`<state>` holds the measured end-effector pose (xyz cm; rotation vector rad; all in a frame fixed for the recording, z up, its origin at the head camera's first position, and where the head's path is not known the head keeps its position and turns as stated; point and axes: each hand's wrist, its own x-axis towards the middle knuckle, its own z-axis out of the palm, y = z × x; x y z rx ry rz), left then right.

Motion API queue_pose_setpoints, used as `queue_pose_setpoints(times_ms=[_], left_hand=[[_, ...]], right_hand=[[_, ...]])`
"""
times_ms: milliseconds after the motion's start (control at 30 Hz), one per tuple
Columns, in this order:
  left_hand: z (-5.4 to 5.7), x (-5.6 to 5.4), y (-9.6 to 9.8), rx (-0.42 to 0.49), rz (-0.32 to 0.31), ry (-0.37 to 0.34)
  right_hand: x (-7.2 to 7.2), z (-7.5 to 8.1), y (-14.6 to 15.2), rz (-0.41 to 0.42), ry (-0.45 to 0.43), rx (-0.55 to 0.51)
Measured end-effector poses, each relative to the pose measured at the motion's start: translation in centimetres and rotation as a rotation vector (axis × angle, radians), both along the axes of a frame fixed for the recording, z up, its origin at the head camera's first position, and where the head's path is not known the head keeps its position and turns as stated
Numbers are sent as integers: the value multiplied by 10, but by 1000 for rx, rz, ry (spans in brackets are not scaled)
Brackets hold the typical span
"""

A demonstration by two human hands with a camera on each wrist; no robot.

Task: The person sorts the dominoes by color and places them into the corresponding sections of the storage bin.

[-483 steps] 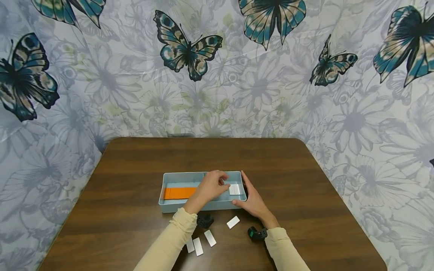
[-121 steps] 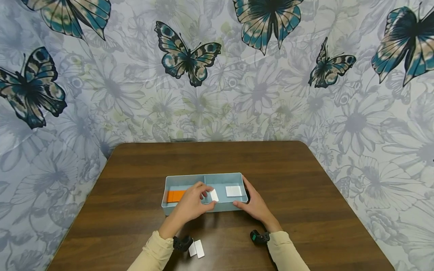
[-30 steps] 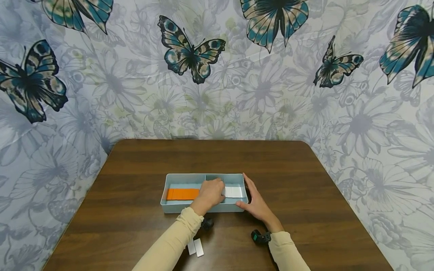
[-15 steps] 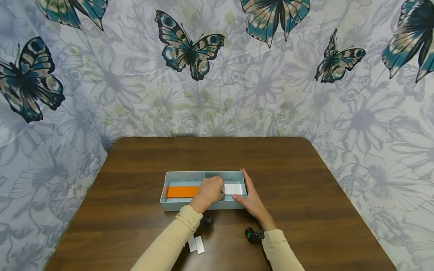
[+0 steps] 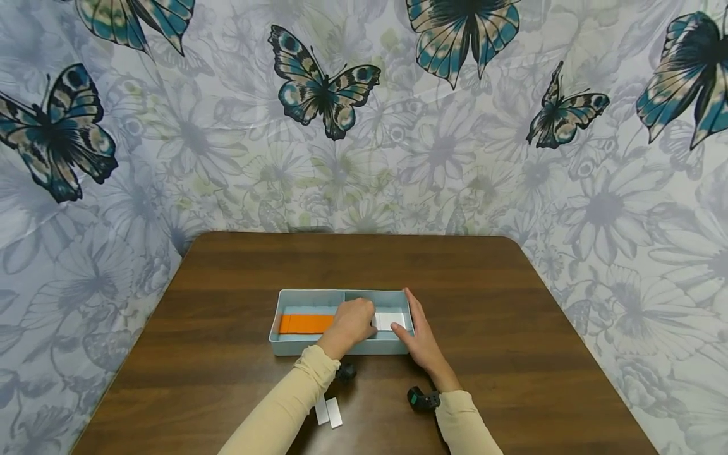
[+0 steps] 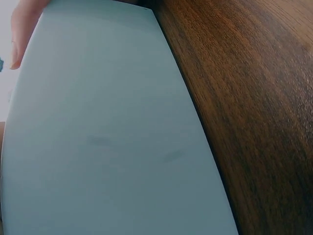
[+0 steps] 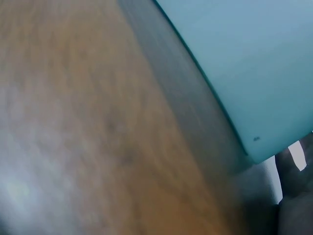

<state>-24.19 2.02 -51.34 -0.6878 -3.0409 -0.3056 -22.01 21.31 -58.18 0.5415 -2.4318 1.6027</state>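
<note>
A light blue divided box lies on the table. My left hand reaches into its right compartment, fingers curled down by the left edge of a row of white tiles. It pinches a white tile there, mostly hidden by the hand. At the box's right end, my right hand holds the corner, thumb over the front rim and fingers along the end wall. The left wrist view shows the box's front wall and a finger over its rim; the right wrist view shows a box corner.
A flat orange piece lies in the left compartment. Two loose white tiles rest side by side on the brown wooden table, near the left forearm. A butterfly-patterned cloth hangs behind the table.
Since 16.1 s ago, fewer tiles lie on the table and the white row is wider. The left hand carried a tile into the right compartment. Lately the right thumb has shifted slightly inward.
</note>
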Motion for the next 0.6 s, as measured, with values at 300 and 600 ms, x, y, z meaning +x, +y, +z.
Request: queue_pose_setpoints(times_ms=[300,600], left_hand=[[0,-1,-2,42,5,-19],[-4,1,-9,229,-73,49]], right_hand=[[-1,0,-3,-1,44,9],[0,-3,-2,-23,49,28]])
